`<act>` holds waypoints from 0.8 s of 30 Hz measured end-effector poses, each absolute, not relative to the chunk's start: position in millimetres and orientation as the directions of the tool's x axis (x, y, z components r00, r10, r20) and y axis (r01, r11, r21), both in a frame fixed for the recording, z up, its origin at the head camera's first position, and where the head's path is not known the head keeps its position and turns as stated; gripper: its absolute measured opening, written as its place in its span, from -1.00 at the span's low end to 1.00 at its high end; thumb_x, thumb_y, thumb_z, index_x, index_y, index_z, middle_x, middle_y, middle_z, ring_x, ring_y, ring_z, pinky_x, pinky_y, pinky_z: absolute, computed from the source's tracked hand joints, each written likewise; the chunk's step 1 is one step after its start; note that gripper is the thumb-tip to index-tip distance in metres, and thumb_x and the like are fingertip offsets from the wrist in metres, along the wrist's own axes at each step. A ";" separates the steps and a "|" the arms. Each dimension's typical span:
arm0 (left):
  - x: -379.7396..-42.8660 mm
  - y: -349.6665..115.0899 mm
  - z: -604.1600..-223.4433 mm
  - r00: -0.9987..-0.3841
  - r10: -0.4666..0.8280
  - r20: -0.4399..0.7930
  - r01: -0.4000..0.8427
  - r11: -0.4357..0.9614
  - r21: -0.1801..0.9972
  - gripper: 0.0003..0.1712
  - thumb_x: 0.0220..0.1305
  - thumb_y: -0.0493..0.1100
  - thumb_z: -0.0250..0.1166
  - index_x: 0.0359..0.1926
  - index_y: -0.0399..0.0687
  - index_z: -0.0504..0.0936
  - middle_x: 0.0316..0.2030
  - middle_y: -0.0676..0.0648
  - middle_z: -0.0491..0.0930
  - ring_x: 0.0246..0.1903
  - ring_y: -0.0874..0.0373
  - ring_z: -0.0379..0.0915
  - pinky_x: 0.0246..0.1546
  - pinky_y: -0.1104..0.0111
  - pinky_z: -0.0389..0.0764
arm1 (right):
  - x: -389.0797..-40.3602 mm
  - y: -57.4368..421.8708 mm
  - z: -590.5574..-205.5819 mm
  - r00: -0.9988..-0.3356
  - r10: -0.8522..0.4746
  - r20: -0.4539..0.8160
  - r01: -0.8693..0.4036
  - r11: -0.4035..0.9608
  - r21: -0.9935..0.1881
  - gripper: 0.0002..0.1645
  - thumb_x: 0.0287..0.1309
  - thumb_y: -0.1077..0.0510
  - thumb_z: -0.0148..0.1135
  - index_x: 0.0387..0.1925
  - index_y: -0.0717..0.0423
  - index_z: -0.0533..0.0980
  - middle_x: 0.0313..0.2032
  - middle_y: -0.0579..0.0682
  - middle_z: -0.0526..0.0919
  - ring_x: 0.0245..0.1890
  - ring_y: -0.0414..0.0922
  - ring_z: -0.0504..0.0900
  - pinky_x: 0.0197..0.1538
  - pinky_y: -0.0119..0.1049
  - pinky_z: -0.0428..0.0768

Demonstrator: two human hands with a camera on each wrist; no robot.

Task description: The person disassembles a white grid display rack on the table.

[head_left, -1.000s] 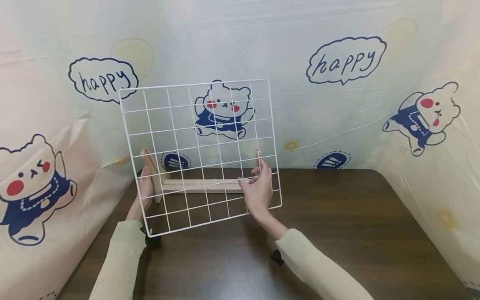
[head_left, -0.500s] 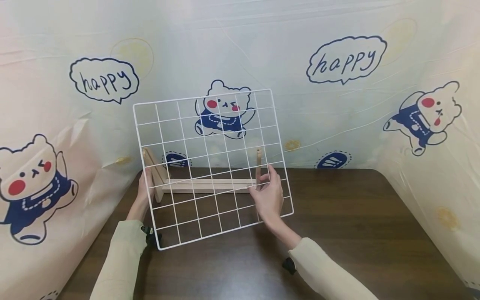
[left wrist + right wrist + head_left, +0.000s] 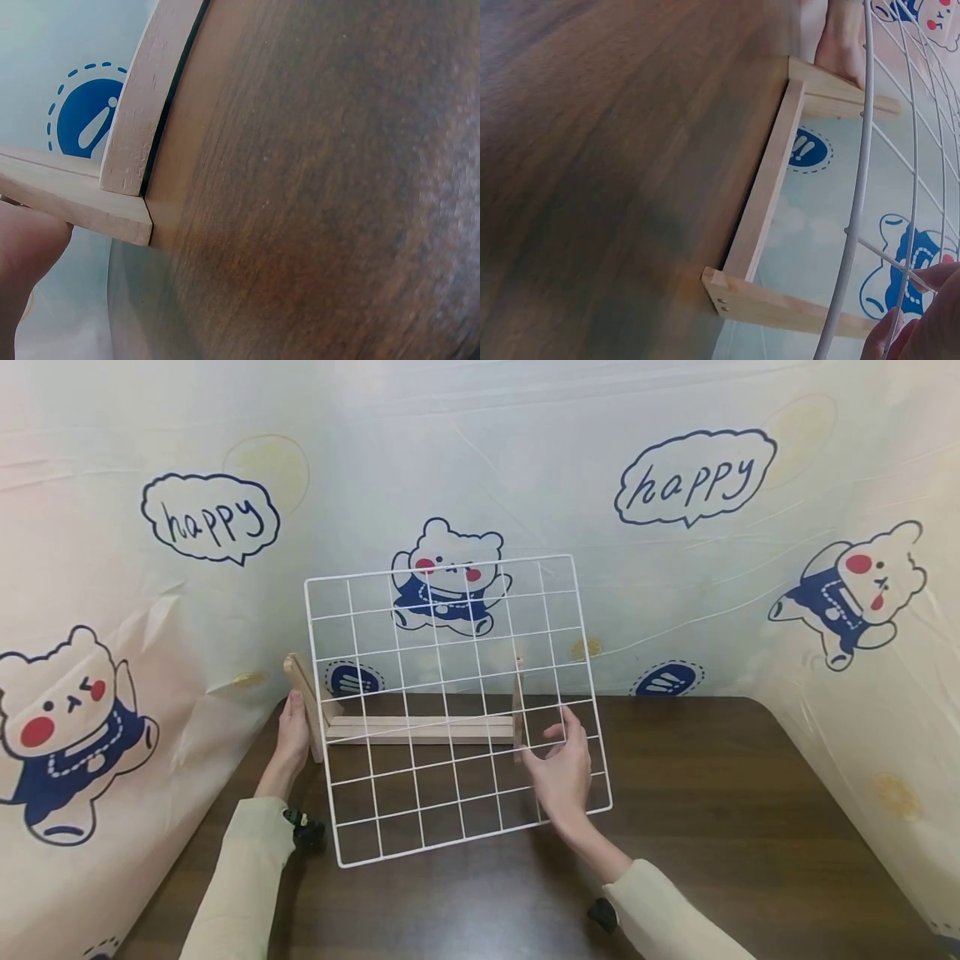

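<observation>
In the head view a white wire grid panel (image 3: pixel 450 682) is raised, tilted, in front of a wooden stand (image 3: pixel 420 731). My right hand (image 3: pixel 564 777) grips it near its lower right, with fingers through the mesh. The stand has two uprights joined by a low crossbar on the table. My left hand (image 3: pixel 291 739) holds the left upright (image 3: pixel 303 702) from its outer side; part of that hand is hidden. The left wrist view shows the hand (image 3: pixel 30 240) against the stand's wooden foot. Below the panel's edge, the right wrist view shows the crossbar (image 3: pixel 769 180).
A dark wood-grain table (image 3: pixel 720 827) lies under everything. Behind and at both sides hangs a pale printed curtain (image 3: pixel 555 460) with cartoon bears, close behind the stand. A black wrist-worn device (image 3: pixel 303 829) sits at the left cuff, another device (image 3: pixel 602 914) at the right.
My right hand has moved the wire grid panel to the right and lower, so the left upright shows past its edge. My left hand has stayed at the stand.
</observation>
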State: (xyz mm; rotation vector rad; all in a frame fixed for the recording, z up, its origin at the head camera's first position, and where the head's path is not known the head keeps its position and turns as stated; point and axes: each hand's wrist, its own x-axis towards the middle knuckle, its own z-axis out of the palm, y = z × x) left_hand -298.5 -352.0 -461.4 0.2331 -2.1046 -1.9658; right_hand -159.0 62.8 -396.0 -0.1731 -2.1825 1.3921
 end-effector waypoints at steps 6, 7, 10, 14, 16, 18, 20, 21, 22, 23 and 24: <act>-294.9 -350.6 -459.9 -0.965 -0.254 0.068 0.045 0.095 0.994 -0.25 0.47 0.25 -0.46 0.54 0.06 -0.23 0.47 -0.25 -0.08 0.40 -0.10 -0.12 0.40 0.17 -0.09 | -151.6 76.1 -400.5 -0.843 0.400 0.358 -0.143 0.475 -0.868 -0.05 -0.24 0.32 0.51 0.29 0.14 0.33 -0.24 -0.02 0.55 -0.48 -0.13 0.45 -0.45 -0.24 0.35; -294.2 -350.3 -459.5 -0.966 -0.249 0.064 0.039 0.104 0.994 -0.24 0.46 0.27 -0.47 0.54 0.07 -0.25 0.47 -0.25 -0.11 0.41 -0.11 -0.14 0.40 0.14 -0.11 | -150.5 78.2 -400.9 -0.843 0.402 0.357 -0.139 0.478 -0.867 -0.05 -0.23 0.32 0.51 0.29 0.14 0.33 -0.24 -0.02 0.55 -0.49 -0.15 0.43 -0.45 -0.24 0.35; -293.3 -349.8 -458.9 -0.969 -0.240 0.062 0.034 0.121 0.992 -0.21 0.43 0.31 -0.47 0.54 0.10 -0.28 0.48 -0.25 -0.14 0.42 -0.13 -0.17 0.40 0.07 -0.13 | -147.3 84.3 -401.8 -0.845 0.401 0.353 -0.131 0.484 -0.865 -0.06 -0.22 0.32 0.50 0.29 0.17 0.33 -0.25 0.00 0.55 -0.51 -0.17 0.41 -0.46 -0.25 0.34; -294.7 -350.2 -459.5 -0.970 -0.236 0.061 0.037 0.104 0.994 -0.21 0.43 0.31 -0.46 0.54 0.11 -0.28 0.48 -0.24 -0.15 0.42 -0.13 -0.17 0.40 0.09 -0.12 | -142.3 92.5 -401.6 -0.845 0.404 0.349 -0.128 0.481 -0.867 -0.07 -0.22 0.35 0.49 0.28 0.22 0.32 -0.26 0.02 0.54 -0.53 -0.14 0.41 -0.47 -0.27 0.33; -295.7 -350.7 -460.2 -0.969 -0.239 0.060 0.041 0.084 0.996 -0.21 0.43 0.30 -0.44 0.54 0.10 -0.26 0.48 -0.24 -0.13 0.42 -0.12 -0.15 0.41 0.14 -0.12 | -139.7 96.9 -401.5 -0.844 0.405 0.351 -0.131 0.480 -0.868 -0.07 -0.22 0.36 0.49 0.28 0.23 0.32 -0.26 0.03 0.54 -0.54 -0.11 0.41 -0.47 -0.29 0.33; -296.2 -351.3 -460.4 -0.968 -0.243 0.060 0.044 0.070 0.997 -0.21 0.44 0.30 -0.43 0.54 0.09 -0.25 0.48 -0.24 -0.12 0.41 -0.10 -0.14 0.41 0.17 -0.11 | -137.2 101.6 -401.6 -0.845 0.402 0.354 -0.133 0.482 -0.866 -0.07 -0.22 0.36 0.49 0.28 0.25 0.32 -0.26 0.04 0.54 -0.54 -0.10 0.41 -0.48 -0.30 0.32; -295.4 -351.3 -459.7 -0.968 -0.244 0.059 0.044 0.066 0.997 -0.21 0.43 0.30 -0.43 0.54 0.09 -0.25 0.48 -0.24 -0.12 0.41 -0.09 -0.13 0.41 0.18 -0.11 | -134.4 106.6 -401.6 -0.845 0.400 0.354 -0.132 0.486 -0.864 -0.06 -0.22 0.37 0.49 0.29 0.25 0.31 -0.26 0.04 0.54 -0.55 -0.11 0.40 -0.48 -0.32 0.32; -294.9 -351.2 -459.1 -0.968 -0.242 0.060 0.046 0.062 0.997 -0.21 0.43 0.30 -0.43 0.54 0.09 -0.25 0.48 -0.25 -0.12 0.41 -0.10 -0.14 0.41 0.17 -0.11 | -133.0 109.5 -401.9 -0.846 0.399 0.354 -0.130 0.489 -0.862 -0.06 -0.22 0.37 0.49 0.29 0.26 0.31 -0.26 0.05 0.55 -0.56 -0.13 0.39 -0.49 -0.33 0.32; -294.0 -351.0 -458.0 -0.969 -0.240 0.059 0.046 0.060 0.997 -0.21 0.43 0.30 -0.43 0.54 0.08 -0.25 0.48 -0.25 -0.12 0.41 -0.11 -0.14 0.41 0.16 -0.11 | -131.5 112.5 -402.2 -0.846 0.400 0.352 -0.125 0.492 -0.861 -0.06 -0.21 0.38 0.49 0.29 0.27 0.31 -0.26 0.05 0.55 -0.57 -0.15 0.39 -0.49 -0.34 0.32; -292.5 -350.5 -456.5 -0.971 -0.233 0.056 0.042 0.066 0.997 -0.21 0.43 0.30 -0.44 0.54 0.09 -0.26 0.48 -0.25 -0.13 0.42 -0.11 -0.15 0.41 0.14 -0.12 | -129.9 115.7 -402.7 -0.847 0.402 0.348 -0.120 0.493 -0.862 -0.07 -0.21 0.38 0.49 0.29 0.27 0.31 -0.26 0.06 0.55 -0.57 -0.17 0.38 -0.49 -0.36 0.32; -291.0 -349.8 -455.0 -0.973 -0.227 0.052 0.038 0.068 0.997 -0.21 0.43 0.30 -0.44 0.54 0.09 -0.27 0.48 -0.26 -0.14 0.42 -0.12 -0.16 0.41 0.12 -0.12 | -128.2 118.9 -403.1 -0.847 0.404 0.346 -0.116 0.495 -0.861 -0.07 -0.20 0.39 0.48 0.29 0.28 0.31 -0.26 0.07 0.55 -0.57 -0.19 0.37 -0.49 -0.37 0.31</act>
